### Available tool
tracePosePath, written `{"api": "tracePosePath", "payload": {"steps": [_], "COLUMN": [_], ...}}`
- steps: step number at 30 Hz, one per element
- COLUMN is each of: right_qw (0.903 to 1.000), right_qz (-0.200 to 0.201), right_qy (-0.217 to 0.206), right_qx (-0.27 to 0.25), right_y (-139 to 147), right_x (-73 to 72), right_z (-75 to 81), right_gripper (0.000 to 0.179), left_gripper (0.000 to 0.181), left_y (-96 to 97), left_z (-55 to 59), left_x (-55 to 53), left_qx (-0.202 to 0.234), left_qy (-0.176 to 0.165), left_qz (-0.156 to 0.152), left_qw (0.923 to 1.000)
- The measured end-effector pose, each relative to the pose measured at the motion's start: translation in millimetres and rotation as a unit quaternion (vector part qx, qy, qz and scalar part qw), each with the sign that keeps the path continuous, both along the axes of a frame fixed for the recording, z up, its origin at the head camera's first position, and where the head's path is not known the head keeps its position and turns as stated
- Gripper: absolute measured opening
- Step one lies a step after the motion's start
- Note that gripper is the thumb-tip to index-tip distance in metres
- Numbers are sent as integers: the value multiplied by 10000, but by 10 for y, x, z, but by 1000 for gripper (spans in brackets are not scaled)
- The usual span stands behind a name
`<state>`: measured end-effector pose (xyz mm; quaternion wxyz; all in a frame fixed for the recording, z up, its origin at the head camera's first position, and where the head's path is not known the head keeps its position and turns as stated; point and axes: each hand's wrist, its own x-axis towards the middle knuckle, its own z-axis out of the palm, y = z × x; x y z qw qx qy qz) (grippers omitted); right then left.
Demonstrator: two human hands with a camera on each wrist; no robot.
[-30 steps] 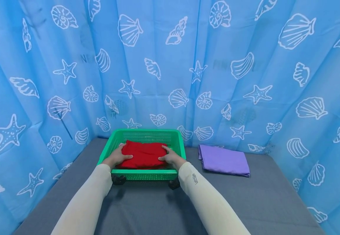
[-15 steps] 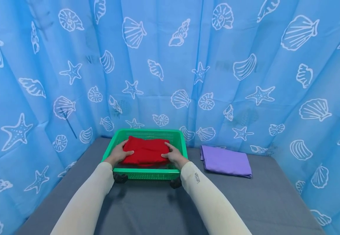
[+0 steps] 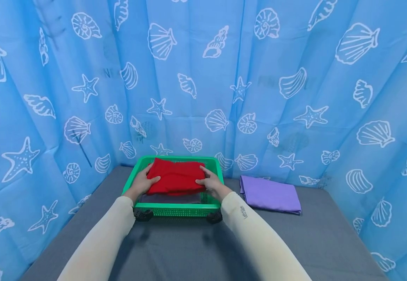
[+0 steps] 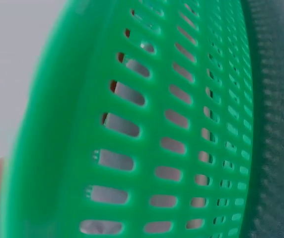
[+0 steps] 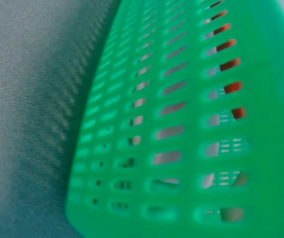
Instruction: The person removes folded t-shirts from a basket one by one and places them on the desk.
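Note:
A folded red cloth (image 3: 176, 177) is held between both hands, level with the rim of a green plastic basket (image 3: 180, 211). My left hand (image 3: 141, 182) grips its left side, thumb on top. On the right side, my right hand (image 3: 213, 182) grips it the same way. Below the red cloth, a greyish folded cloth (image 3: 171, 198) shows inside the basket. Both wrist views are filled by the slotted basket wall (image 4: 147, 119), and flecks of red show through the slots in the right wrist view. The fingertips under the cloth are hidden.
A folded purple cloth (image 3: 271, 194) lies on the grey table (image 3: 175, 249), right of the basket. A blue curtain (image 3: 203, 86) with white shell prints hangs close behind and at both sides. Black wrist cameras (image 3: 143, 214) sit just before the basket's front wall.
Both hands have lifted the red cloth up from inside the basket. More of the greyish cloth beneath it now shows. The purple cloth has stayed in place.

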<state>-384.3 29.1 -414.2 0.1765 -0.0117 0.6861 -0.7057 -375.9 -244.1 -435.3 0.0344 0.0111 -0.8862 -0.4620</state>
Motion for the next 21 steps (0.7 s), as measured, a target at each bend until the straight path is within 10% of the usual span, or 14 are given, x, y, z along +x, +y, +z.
{"api": "tracePosePath", "payload": {"steps": [21], "right_qw": [9970], "right_qz": [596], "right_qy": [484], "right_qx": [-58], "right_y": [294], "right_x": [141], "right_z": [171], "right_gripper": [63], "left_gripper": [62], "left_y": [144], "left_z": [178], "left_x": [252], "left_qx": [175], "left_qy": [414], "left_qz": [-240], "left_qw": [9987]}}
